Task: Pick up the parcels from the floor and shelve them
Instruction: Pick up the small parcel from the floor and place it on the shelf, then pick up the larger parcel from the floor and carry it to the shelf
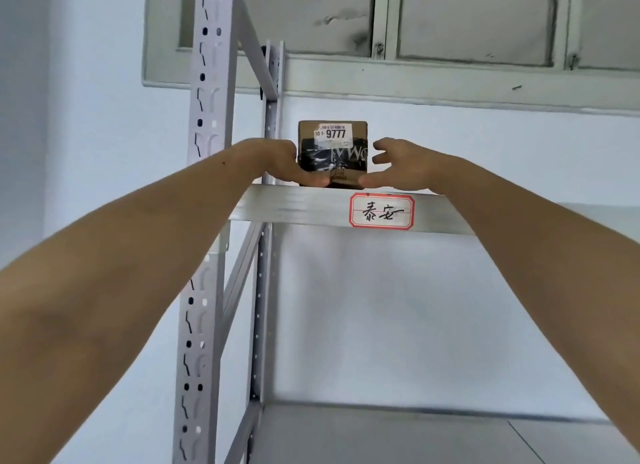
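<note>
Parcel (332, 153) upright on shelf (298, 207) — left hand (277, 162) touching, right hand (398, 165) beside

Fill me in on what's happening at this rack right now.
A person is reaching up with both bare arms to a small brown parcel that sits on the upper shelf of a grey metal rack, near its front edge. The left hand is against the parcel's left side, thumb along its bottom edge. The right hand is at its right side with fingers spread, only the thumb near the box. A red-bordered handwritten label is stuck on the shelf edge just below.
</note>
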A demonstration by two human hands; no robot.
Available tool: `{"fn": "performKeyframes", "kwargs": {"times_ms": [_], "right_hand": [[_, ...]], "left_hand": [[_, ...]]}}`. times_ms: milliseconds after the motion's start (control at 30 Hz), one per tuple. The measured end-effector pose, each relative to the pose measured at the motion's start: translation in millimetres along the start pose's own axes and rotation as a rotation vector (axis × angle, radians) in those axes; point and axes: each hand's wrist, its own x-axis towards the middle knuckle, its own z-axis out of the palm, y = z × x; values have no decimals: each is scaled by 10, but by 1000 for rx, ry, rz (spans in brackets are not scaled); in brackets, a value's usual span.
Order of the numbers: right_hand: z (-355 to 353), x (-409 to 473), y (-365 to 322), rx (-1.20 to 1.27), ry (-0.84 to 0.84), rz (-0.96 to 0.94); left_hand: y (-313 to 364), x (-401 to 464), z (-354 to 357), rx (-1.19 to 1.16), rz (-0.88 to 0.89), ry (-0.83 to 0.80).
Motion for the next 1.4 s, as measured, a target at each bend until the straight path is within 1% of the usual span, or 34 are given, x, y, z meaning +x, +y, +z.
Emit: {"fn": "performKeyframes", "kwargs": {"times_ms": [100, 133, 200, 267, 300, 333, 400, 433, 500, 567, 667, 767, 900, 967, 1033, 1167, 1233, 1400], "right_hand": [[-47, -211, 82, -191, 75, 2], [-68, -297, 114, -273, 107, 7], [-127, -470, 165, -395, 177, 18], [-183, -669, 225, -496, 256, 26], [-197, -789, 271, -565, 295, 19], [-216, -891, 328, -636, 333, -2], [-208, -1149, 485, -745, 392, -59], [-198, -1296, 586, -780, 427, -81], [-160, -1605, 806, -848, 493, -83], [-89, -1954, 1053, -926, 527, -21], [65, -2507, 1389, -988, 467, 114], [317, -3109, 1699, -994, 398, 249], [729, -3903, 2019, -980, 265, 455], [956, -4306, 2125, -988, 180, 586], [1205, -4676, 2178, -960, 136, 720], [1760, -5417, 2159, -878, 90, 987], [2079, -5799, 2086, -850, 72, 1108], [2893, -6720, 1744, -751, 20, 1400]], "left_hand": [[97, -207, -79, 89, -82, 51], [131, -296, -93, 118, -90, 107], [214, -481, -132, 217, -89, 302], [409, -669, -95, 262, -11, 539], [548, -745, -27, 251, 43, 597], [702, -821, 48, 202, 96, 602], [1041, -985, 301, 134, 137, 519], [1201, -1068, 450, 136, 185, 487], [1482, -1130, 768, 257, 327, 512], [1732, -1203, 1123, 318, 488, 569], [1973, -1348, 1709, 287, 677, 552], [2172, -1515, 2350, 277, 804, 437], [2358, -1781, 3241, 294, 909, 203], [2431, -1960, 3675, 287, 953, 82], [2452, -2147, 4054, 283, 977, -44], [2449, -2625, 4761, 277, 1068, -271], [2413, -2919, 5097, 274, 1155, -361], [2209, -3707, 5771, 329, 1368, -497]]}}
